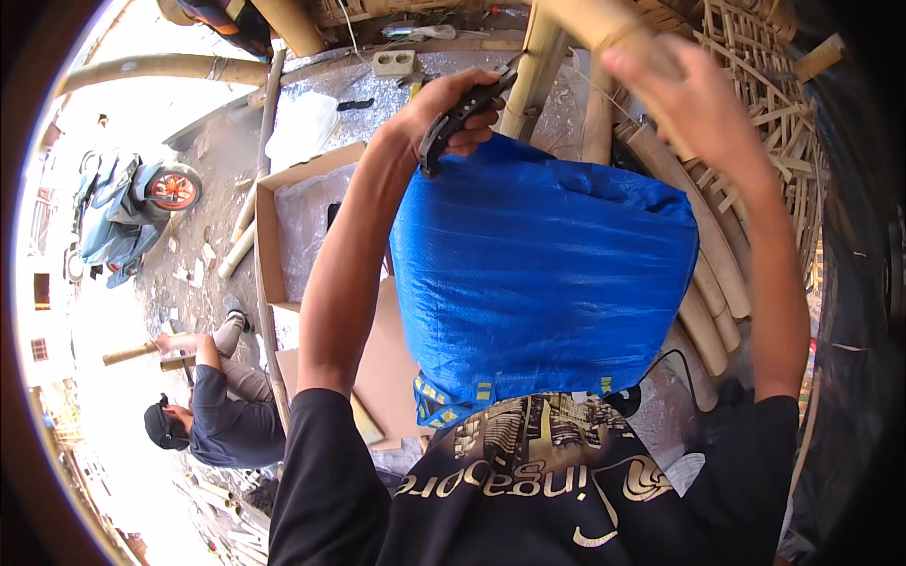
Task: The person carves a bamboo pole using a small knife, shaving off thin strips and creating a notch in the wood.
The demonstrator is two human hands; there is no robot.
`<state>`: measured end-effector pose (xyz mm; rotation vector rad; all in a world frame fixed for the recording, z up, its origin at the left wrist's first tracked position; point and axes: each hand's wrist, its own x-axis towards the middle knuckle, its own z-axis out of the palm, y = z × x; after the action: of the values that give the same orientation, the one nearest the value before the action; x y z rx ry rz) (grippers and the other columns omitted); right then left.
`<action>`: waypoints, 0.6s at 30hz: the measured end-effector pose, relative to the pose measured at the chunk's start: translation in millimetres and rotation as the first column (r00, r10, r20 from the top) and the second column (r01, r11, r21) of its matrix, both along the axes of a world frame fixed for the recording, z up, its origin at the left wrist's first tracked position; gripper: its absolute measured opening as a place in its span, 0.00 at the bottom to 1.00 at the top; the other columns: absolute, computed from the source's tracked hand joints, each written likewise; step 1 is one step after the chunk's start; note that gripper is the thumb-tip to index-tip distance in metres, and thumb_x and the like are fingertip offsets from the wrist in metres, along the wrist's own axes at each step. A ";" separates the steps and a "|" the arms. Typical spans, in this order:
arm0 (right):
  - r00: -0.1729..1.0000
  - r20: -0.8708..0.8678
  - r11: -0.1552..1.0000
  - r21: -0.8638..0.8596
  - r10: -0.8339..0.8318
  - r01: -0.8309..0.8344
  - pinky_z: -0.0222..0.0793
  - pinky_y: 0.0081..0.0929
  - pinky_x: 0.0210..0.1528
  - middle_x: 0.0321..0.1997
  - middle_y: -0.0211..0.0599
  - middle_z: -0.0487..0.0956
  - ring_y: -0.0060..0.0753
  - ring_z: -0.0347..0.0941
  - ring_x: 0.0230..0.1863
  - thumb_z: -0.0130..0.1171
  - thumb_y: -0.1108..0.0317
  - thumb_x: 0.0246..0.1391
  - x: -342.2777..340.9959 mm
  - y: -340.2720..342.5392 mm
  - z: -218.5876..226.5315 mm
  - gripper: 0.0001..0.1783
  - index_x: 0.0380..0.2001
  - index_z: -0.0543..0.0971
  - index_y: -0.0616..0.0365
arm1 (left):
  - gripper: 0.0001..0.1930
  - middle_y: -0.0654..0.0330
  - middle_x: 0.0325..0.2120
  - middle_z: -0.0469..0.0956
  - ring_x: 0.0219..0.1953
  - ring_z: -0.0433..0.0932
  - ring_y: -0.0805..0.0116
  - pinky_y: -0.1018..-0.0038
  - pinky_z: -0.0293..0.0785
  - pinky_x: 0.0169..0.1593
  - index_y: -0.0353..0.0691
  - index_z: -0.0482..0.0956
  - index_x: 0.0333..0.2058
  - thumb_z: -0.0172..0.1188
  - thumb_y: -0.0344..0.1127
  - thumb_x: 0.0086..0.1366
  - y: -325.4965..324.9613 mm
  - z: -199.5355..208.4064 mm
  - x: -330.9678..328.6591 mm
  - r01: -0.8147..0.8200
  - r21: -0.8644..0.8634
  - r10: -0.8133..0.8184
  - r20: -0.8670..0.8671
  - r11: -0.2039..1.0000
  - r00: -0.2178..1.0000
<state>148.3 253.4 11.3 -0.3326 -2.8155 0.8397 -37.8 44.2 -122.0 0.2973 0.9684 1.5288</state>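
Observation:
My left hand [436, 102] is closed round the black riveted handle of a knife [458, 121]. Its short blade points up and right, at the side of an upright bamboo post [536, 71]; whether they touch is hard to tell. Raised to the right of the post, my right hand [703, 104] grips a thick bamboo piece [604, 24], both smeared by motion. A blue woven plastic sheet [547, 274] covers my lap below both hands.
To the left are an open cardboard box [274, 241], a seated person [231, 415] holding bamboo, and a parked motorbike [132, 208]. Bamboo lengths [703, 283] and a woven bamboo lattice [764, 104] stand on the right. A power socket block [394, 63] lies beyond my left hand.

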 end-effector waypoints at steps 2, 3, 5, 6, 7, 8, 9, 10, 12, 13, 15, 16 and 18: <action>0.975 -0.209 0.989 -0.109 0.070 -0.095 0.68 0.22 0.19 0.21 0.31 0.75 0.20 0.72 0.17 0.59 0.34 0.58 -1.8 -12.3 4.4 0.36 0.44 0.78 0.63 | 0.21 0.65 0.10 0.63 0.06 0.61 0.72 0.76 0.60 0.07 0.35 0.71 0.33 0.47 0.50 0.75 -9.6 -0.3 -7.8 0.017 0.018 -0.017 -0.007 1.000 1.000; 0.945 -0.314 0.976 -0.157 0.093 -0.148 0.68 0.22 0.19 0.21 0.32 0.76 0.21 0.71 0.17 0.59 0.34 0.58 -3.4 -16.9 2.3 0.37 0.44 0.79 0.63 | 0.21 0.65 0.10 0.63 0.06 0.61 0.73 0.77 0.60 0.07 0.36 0.71 0.32 0.48 0.50 0.75 -16.6 -0.7 -10.6 0.014 0.017 -0.013 -0.007 1.000 1.000; 0.992 -0.126 1.000 0.013 -0.008 0.010 0.68 0.23 0.20 0.22 0.34 0.77 0.21 0.73 0.18 0.60 0.35 0.57 1.9 -3.3 -68.0 0.36 0.44 0.79 0.64 | 0.21 0.66 0.10 0.63 0.07 0.61 0.74 0.77 0.60 0.07 0.36 0.71 0.32 0.48 0.50 0.75 -3.9 3.0 -11.1 0.022 -0.019 -0.023 -0.053 1.000 0.998; 0.998 -0.019 0.993 0.100 -0.068 0.070 0.69 0.23 0.20 0.22 0.35 0.77 0.22 0.73 0.19 0.61 0.35 0.57 5.2 -0.5 -97.7 0.36 0.44 0.79 0.64 | 0.21 0.66 0.10 0.62 0.07 0.61 0.74 0.77 0.60 0.07 0.36 0.71 0.32 0.49 0.50 0.74 -1.1 -2.3 -6.2 0.008 -0.084 -0.014 -0.072 0.996 0.997; 0.991 0.070 0.993 0.041 -0.116 0.113 0.70 0.26 0.22 0.22 0.35 0.77 0.23 0.74 0.20 0.61 0.36 0.56 6.8 -2.0 -98.7 0.36 0.45 0.79 0.64 | 0.21 0.66 0.10 0.62 0.06 0.61 0.74 0.77 0.59 0.07 0.36 0.71 0.32 0.49 0.50 0.74 0.4 -2.2 -3.8 -0.013 -0.148 -0.003 -0.106 0.989 0.994; 0.974 0.160 0.987 -0.013 -0.158 0.162 0.71 0.28 0.23 0.22 0.36 0.78 0.24 0.75 0.20 0.62 0.36 0.56 10.1 -4.7 -98.6 0.36 0.45 0.79 0.64 | 0.21 0.66 0.10 0.62 0.06 0.61 0.74 0.77 0.59 0.07 0.36 0.71 0.32 0.50 0.50 0.74 0.6 -3.8 1.6 -0.009 -0.132 -0.005 -0.100 0.991 0.995; 0.948 0.251 0.974 -0.062 -0.195 0.216 0.73 0.31 0.25 0.21 0.36 0.78 0.26 0.75 0.20 0.62 0.37 0.56 12.8 -6.9 -97.5 0.36 0.46 0.80 0.64 | 0.21 0.66 0.10 0.62 0.06 0.61 0.74 0.77 0.58 0.06 0.37 0.71 0.31 0.50 0.50 0.74 -0.2 -6.8 9.3 -0.004 -0.116 -0.007 -0.094 0.993 0.996; 0.967 0.196 0.983 -0.053 -0.164 0.177 0.72 0.30 0.25 0.21 0.36 0.78 0.26 0.75 0.20 0.62 0.37 0.56 11.6 -11.0 -85.5 0.36 0.46 0.80 0.64 | 0.21 0.66 0.10 0.62 0.06 0.61 0.75 0.77 0.58 0.06 0.37 0.71 0.31 0.50 0.50 0.74 -5.2 -10.2 13.1 -0.009 -0.108 0.000 -0.084 0.994 0.996; 0.989 0.094 0.992 -0.036 -0.115 0.118 0.71 0.30 0.24 0.21 0.36 0.79 0.26 0.75 0.20 0.62 0.37 0.56 13.9 -14.2 -42.2 0.35 0.45 0.80 0.64 | 0.21 0.66 0.10 0.62 0.06 0.61 0.74 0.77 0.57 0.06 0.37 0.71 0.30 0.50 0.50 0.74 -4.8 -12.4 8.8 0.037 -0.096 -0.047 -0.108 0.995 0.993; 0.998 -0.016 0.996 -0.065 -0.067 0.066 0.70 0.27 0.23 0.21 0.35 0.77 0.25 0.75 0.20 0.61 0.37 0.57 11.2 -15.4 -34.0 0.35 0.45 0.80 0.63 | 0.21 0.66 0.09 0.62 0.06 0.61 0.74 0.77 0.57 0.06 0.37 0.71 0.30 0.50 0.50 0.74 -8.5 -12.2 3.6 0.052 -0.099 -0.064 -0.125 0.994 0.990; 0.991 -0.128 0.994 -0.107 -0.026 0.012 0.72 0.25 0.23 0.21 0.34 0.76 0.24 0.75 0.21 0.59 0.35 0.58 5.8 -15.6 -30.5 0.36 0.45 0.80 0.62 | 0.21 0.66 0.09 0.62 0.06 0.61 0.74 0.77 0.58 0.06 0.37 0.70 0.29 0.49 0.50 0.75 -12.8 -15.0 -3.7 0.007 -0.081 -0.013 -0.072 0.997 0.997; 0.991 -0.130 0.991 -0.132 -0.029 0.012 0.73 0.26 0.24 0.22 0.34 0.76 0.25 0.76 0.22 0.58 0.35 0.58 3.4 -15.3 -34.3 0.36 0.44 0.80 0.63 | 0.21 0.66 0.09 0.62 0.06 0.61 0.74 0.77 0.58 0.06 0.38 0.70 0.29 0.48 0.50 0.75 -14.3 -14.9 -5.7 -0.012 -0.067 0.009 -0.046 0.998 0.999; 0.991 0.072 0.975 -0.184 -0.110 0.122 0.78 0.32 0.28 0.25 0.42 0.81 0.30 0.79 0.22 0.59 0.35 0.57 -2.1 -15.2 -78.5 0.38 0.40 0.80 0.68 | 0.21 0.66 0.09 0.63 0.07 0.62 0.74 0.77 0.58 0.07 0.38 0.70 0.28 0.47 0.49 0.75 -12.5 -20.1 -10.2 -0.033 -0.106 0.033 0.001 0.994 0.999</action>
<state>146.2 238.3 -67.2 -0.5541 -2.7449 1.0897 -48.0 31.6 -142.1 0.2040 1.0528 1.5012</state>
